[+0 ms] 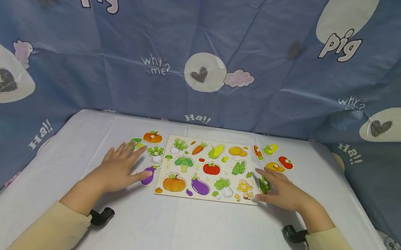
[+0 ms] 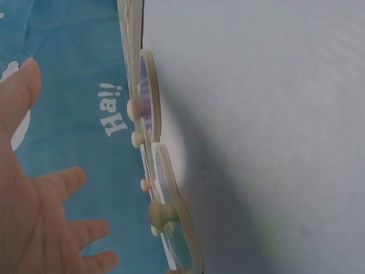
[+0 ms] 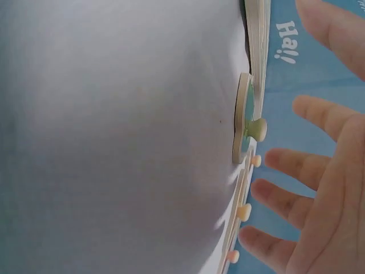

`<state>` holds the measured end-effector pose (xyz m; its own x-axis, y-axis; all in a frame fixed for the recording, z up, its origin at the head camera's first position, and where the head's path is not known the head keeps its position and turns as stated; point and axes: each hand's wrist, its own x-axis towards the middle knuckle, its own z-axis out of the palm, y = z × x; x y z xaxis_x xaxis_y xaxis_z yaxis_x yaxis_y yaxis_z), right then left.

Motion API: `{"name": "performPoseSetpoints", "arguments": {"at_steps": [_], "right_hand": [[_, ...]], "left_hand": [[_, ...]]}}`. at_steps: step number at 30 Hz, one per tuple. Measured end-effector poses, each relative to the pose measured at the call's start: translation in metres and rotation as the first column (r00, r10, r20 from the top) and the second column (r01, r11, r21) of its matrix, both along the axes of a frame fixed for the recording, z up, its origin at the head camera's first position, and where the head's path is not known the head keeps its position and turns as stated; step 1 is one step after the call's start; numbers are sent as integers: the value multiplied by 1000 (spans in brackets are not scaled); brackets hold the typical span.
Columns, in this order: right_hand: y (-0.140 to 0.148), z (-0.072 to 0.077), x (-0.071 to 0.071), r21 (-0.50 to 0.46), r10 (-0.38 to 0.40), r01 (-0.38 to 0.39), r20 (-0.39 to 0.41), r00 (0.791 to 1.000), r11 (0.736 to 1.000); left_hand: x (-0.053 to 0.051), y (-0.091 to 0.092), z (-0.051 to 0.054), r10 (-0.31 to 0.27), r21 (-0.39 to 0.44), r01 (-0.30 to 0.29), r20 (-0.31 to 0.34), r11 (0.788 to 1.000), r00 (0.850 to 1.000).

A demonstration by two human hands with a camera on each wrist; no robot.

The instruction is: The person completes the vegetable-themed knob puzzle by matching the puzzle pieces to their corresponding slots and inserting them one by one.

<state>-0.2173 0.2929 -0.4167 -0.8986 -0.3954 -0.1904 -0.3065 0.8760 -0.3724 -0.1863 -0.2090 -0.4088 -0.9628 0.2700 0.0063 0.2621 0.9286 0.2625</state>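
Note:
A vegetable puzzle board [image 1: 205, 199] lies flat on the table, printed with pumpkin, eggplant, tomato and other shapes. My left hand [image 1: 117, 169] hovers at its left with fingers spread, holding nothing. Near that hand lie knobbed pieces: a purple eggplant [image 1: 147, 177], a turnip [image 1: 156, 153], a pumpkin [image 1: 153, 137] and a partly covered broccoli [image 1: 137, 142]. Over the board's right edge, my right hand [image 1: 283, 192] is spread with nothing in it. A leafy green piece [image 3: 242, 117] sits below its fingers, partly hidden in the head view.
Beyond the right hand lie a carrot piece [image 1: 257, 152], a corn piece [image 1: 270, 149], a tomato piece [image 1: 286, 162] and a potato piece [image 1: 275, 166]. A white cloth covers the table [image 1: 185, 234]. Blue printed fabric [image 1: 214, 24] hangs behind and at both sides.

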Motion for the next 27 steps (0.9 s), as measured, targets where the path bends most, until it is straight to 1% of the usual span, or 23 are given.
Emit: {"name": "performPoseSetpoints", "arguments": {"at_steps": [5,8,15,23,27], "right_hand": [[-3,0,-2,-13,15,-15,9,1000,1000],[-4,0,-3,-17,29,-29,11,1000,999],[-3,0,-2,-13,30,-30,49,998,999],[-4,-1,-3,17,17,-19,66,998,1000],[-6,-1,-4,30,21,-23,67,998,999]], "left_hand": [[-2,3,-2,-1,-1,1,-4,1000,1000],[-3,5,-4,2,-11,-2,4,1000,1000],[-3,4,-5,6,-28,-6,4,1000,1000],[-1,-1,-3,12,-23,-11,15,1000,1000],[0,-4,-2,24,-21,-23,21,999,999]]}}
